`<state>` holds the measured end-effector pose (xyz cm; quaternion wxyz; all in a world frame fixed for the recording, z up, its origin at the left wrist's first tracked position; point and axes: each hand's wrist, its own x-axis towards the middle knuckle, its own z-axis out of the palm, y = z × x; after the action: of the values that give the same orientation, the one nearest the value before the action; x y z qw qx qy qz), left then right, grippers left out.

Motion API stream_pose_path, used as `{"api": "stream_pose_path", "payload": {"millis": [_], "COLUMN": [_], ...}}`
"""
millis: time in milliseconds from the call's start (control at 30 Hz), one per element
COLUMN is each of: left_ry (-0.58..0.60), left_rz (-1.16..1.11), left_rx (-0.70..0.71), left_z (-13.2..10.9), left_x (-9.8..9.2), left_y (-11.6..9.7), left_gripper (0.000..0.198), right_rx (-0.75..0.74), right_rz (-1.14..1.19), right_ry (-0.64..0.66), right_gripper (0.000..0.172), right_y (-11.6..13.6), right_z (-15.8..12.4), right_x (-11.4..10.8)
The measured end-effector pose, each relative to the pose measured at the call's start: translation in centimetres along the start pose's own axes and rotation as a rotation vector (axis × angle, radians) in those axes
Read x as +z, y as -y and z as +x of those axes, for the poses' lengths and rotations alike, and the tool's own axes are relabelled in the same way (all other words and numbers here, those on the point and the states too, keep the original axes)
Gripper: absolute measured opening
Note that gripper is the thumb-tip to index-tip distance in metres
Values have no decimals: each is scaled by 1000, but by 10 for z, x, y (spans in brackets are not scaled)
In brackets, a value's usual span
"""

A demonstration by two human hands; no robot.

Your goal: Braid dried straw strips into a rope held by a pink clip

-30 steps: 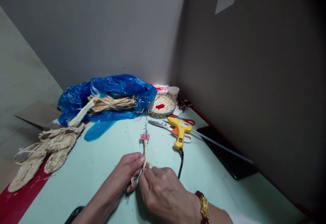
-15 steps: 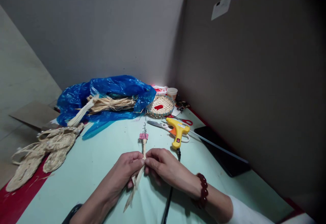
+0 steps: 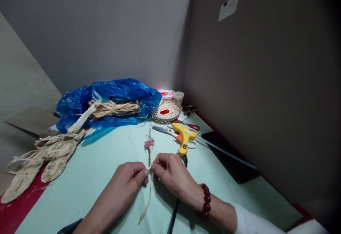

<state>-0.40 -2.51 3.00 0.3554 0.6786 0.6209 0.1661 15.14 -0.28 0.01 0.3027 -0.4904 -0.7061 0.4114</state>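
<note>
A narrow braid [image 3: 150, 153] of pale dried plant fibre runs toward me from a pink clip [image 3: 149, 143] on the table. My left hand [image 3: 129, 179] pinches one strand of it between thumb and forefinger, just left of the braid's lower end. Close against it on the other side, my right hand [image 3: 173, 172] has its fingers closed on the fibre too, the exact strand hidden by the fingertips. Between the hands a loose strand [image 3: 148, 202] hangs down and curves left over the pale green tabletop.
Right of the braid lie a yellow glue gun [image 3: 184, 138], scissors [image 3: 161, 130] and a black tablet-like slab [image 3: 231, 163]. Behind are a blue plastic bag [image 3: 125, 88] with a fibre bundle [image 3: 114, 108] and a woven basket [image 3: 173, 115]. Woven sandals [image 3: 57, 159] lie left.
My left hand has shifted slightly left and away from the right, drawing a strand sideways. The hanging strands have separated, leaving one thin tail between the hands. The view has shifted slightly.
</note>
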Motion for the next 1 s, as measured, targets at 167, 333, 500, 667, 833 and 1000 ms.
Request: {"api": "stream_pose_path", "payload": {"millis": [167,333,500,667,833,1000], "left_ry": [47,52,94,-121,179,173], "left_rz": [30,250,379,-177,-665,-727], "left_rx": [31,97,92,-20,-90,-103], "left_z": [-9,-17,-17,-1,14,14], "left_x": [8,31,27,3,9,17], "left_y": [-9,-16,-17,1,15,12], "left_gripper": [31,31,36,41,25,29], "right_rx": [-50,65,140,151,127,67], "right_rz": [-26,227,427,481,491,296], "right_ry": [-75,44,128,121,133,163], "right_gripper": [18,18,17,19,15,16], "right_y": [-1,-1,4,5,5,5], "right_z": [-1,2,3,1,-2,0], "right_x": [0,-2,-5,-5,-4,-6]}}
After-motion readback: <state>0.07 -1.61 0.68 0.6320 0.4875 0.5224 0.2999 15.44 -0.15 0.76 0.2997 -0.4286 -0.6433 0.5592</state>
